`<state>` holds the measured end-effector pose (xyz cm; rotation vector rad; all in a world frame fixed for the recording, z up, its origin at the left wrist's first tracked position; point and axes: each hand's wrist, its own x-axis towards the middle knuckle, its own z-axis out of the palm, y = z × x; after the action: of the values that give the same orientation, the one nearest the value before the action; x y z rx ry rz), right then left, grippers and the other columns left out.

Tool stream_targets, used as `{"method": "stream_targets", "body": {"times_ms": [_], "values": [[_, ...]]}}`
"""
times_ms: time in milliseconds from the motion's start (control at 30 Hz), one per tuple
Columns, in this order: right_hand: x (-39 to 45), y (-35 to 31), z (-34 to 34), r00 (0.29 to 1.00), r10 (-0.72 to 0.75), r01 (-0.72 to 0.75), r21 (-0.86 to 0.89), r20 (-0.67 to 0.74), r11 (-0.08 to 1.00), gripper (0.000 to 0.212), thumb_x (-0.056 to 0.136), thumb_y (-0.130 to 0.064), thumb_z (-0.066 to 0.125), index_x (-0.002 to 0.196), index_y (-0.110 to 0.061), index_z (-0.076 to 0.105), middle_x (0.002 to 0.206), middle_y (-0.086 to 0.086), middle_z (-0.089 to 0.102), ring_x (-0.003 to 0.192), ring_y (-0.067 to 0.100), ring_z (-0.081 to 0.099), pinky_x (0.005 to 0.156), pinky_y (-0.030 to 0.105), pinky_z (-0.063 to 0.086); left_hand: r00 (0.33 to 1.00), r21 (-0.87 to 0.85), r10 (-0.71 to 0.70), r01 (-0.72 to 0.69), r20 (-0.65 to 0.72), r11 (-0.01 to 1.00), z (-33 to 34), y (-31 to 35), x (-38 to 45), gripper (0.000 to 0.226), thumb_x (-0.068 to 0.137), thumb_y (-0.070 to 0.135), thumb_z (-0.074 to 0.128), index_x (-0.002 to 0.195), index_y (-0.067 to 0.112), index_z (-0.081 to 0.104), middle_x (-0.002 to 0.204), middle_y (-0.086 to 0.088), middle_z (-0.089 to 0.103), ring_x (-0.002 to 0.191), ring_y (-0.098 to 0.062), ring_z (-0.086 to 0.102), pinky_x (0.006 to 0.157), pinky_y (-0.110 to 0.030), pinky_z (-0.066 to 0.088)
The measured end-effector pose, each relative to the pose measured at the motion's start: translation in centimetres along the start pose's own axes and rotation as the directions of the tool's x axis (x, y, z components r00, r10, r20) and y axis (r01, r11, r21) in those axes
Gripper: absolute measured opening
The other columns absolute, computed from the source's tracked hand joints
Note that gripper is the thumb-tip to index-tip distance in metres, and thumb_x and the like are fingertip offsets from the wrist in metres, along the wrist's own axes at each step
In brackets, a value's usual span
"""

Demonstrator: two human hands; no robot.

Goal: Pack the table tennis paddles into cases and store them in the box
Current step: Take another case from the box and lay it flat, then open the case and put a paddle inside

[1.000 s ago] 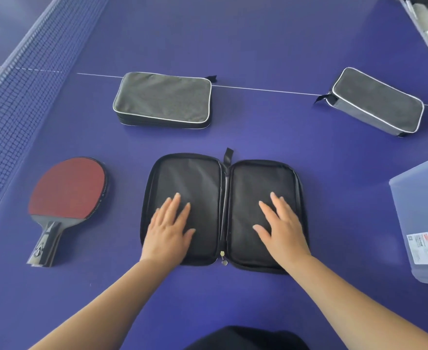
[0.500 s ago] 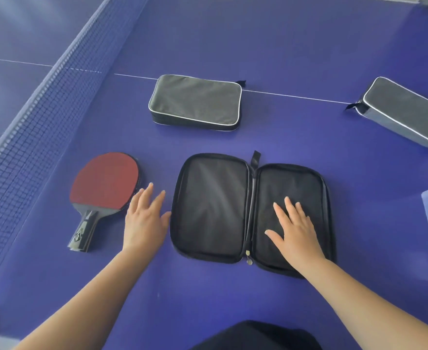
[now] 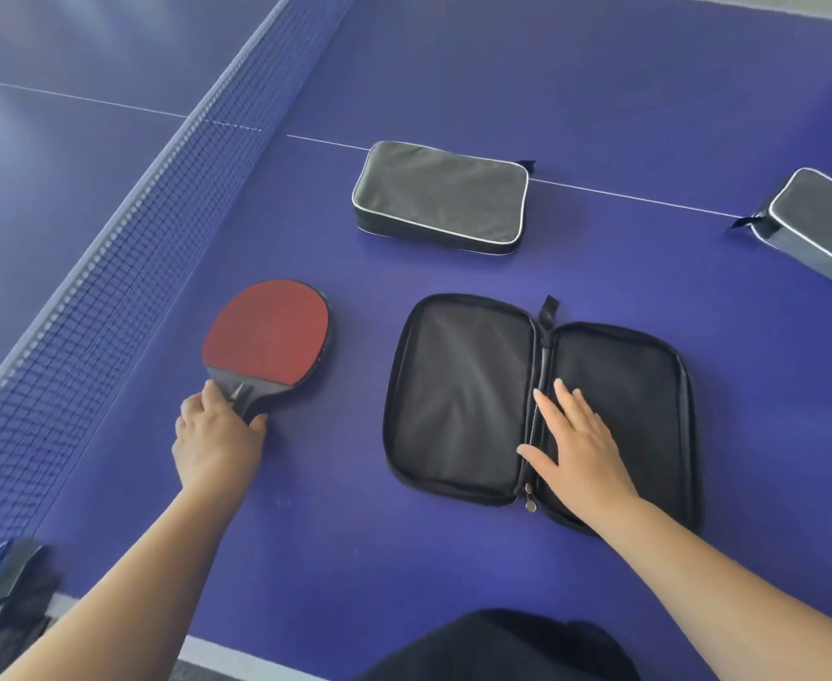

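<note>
A red-faced paddle (image 3: pixel 269 331) lies flat on the blue table, left of an open black case (image 3: pixel 463 390) spread like a book. My left hand (image 3: pixel 215 439) covers the paddle's black handle, with fingers on one side and thumb on the other. My right hand (image 3: pixel 581 444) rests flat with straight fingers on the right half of the open case, near its centre zip. Two zipped grey cases lie farther back: one in the middle (image 3: pixel 441 196), one at the right edge (image 3: pixel 821 228). The storage box is out of view.
The table's net (image 3: pixel 104 267) runs diagonally along the left, its post clamp (image 3: pixel 1 597) at the near-left corner. A white centre line (image 3: pixel 649 196) crosses the table behind the cases. Dark clothing (image 3: pixel 497 646) shows at the bottom.
My left hand left the open case, moved left and closed around the paddle's handle. My right hand stayed on the case's right half. The view swung left, so the translucent box dropped out of sight.
</note>
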<state>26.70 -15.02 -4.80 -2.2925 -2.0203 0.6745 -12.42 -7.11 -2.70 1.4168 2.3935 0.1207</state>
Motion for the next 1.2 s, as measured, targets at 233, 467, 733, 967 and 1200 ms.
{"method": "stream_targets", "body": {"times_ms": [233, 467, 733, 967, 1200], "values": [[0.9, -2.7, 0.8, 0.999, -0.009, 0.011, -0.029, 0.048, 1.0, 0.077, 0.094, -0.054, 0.049, 0.156, -0.028, 0.011, 0.163, 0.0, -0.01, 0.15, 0.021, -0.009, 0.121, 0.04, 0.007, 0.999, 0.002, 0.027, -0.027, 0.023, 1.0, 0.4, -0.8, 0.6, 0.031, 0.088, 0.007, 0.056, 0.118, 0.005, 0.05, 0.117, -0.018, 0.049, 0.109, -0.038, 0.045, 0.086, -0.047, 0.041], [1.0, -2.9, 0.8, 0.999, -0.004, 0.005, -0.041, 0.038, 0.999, 0.077, 0.094, -0.055, 0.049, 0.156, -0.029, 0.012, 0.163, 0.0, -0.008, 0.15, 0.022, -0.007, 0.121, 0.04, 0.008, 0.994, -0.005, 0.042, -0.042, 0.104, 0.999, 0.0, -0.8, 1.6, 0.026, 0.083, 0.009, 0.06, 0.107, 0.003, 0.051, 0.109, -0.016, 0.049, 0.105, -0.036, 0.047, 0.075, -0.038, 0.038], [0.9, -2.9, 0.5, 0.999, 0.007, -0.007, 0.001, 0.05, 1.0, 0.073, 0.095, -0.053, 0.049, 0.155, -0.03, 0.014, 0.163, -0.001, -0.007, 0.15, 0.02, -0.007, 0.121, 0.04, 0.01, 0.964, -0.1, 0.036, -0.009, 0.264, 0.995, -0.3, 0.8, 2.1, 0.02, 0.077, 0.012, 0.061, 0.078, 0.008, 0.041, 0.095, -0.02, 0.057, 0.068, -0.031, 0.057, 0.049, -0.028, 0.039], [-0.1, -1.7, -1.1, 0.995, 0.084, -0.076, 0.158, -0.048, 0.984, 0.066, 0.096, -0.044, 0.052, 0.153, -0.026, 0.023, 0.163, -0.003, 0.003, 0.15, 0.017, 0.0, 0.12, 0.04, 0.017, 0.961, -0.241, 0.115, -0.053, 0.252, 0.969, 1.4, 3.9, -2.4, 0.015, 0.075, 0.009, 0.055, 0.075, 0.008, 0.04, 0.094, -0.023, 0.057, 0.072, -0.037, 0.057, 0.047, -0.028, 0.037], [-2.5, 3.6, -2.3, 0.978, 0.184, -0.164, 0.184, -0.096, 0.969, 0.061, 0.096, -0.035, 0.056, 0.151, -0.024, 0.031, 0.163, -0.001, 0.01, 0.15, 0.018, 0.006, 0.119, 0.039, 0.021, 0.902, -0.328, 0.31, -0.208, 0.301, 0.921, 2.3, 11.8, -9.7, 0.021, 0.077, 0.008, 0.057, 0.073, 0.012, 0.036, 0.089, -0.006, 0.043, 0.073, -0.027, 0.047, 0.05, -0.029, 0.033]]}}
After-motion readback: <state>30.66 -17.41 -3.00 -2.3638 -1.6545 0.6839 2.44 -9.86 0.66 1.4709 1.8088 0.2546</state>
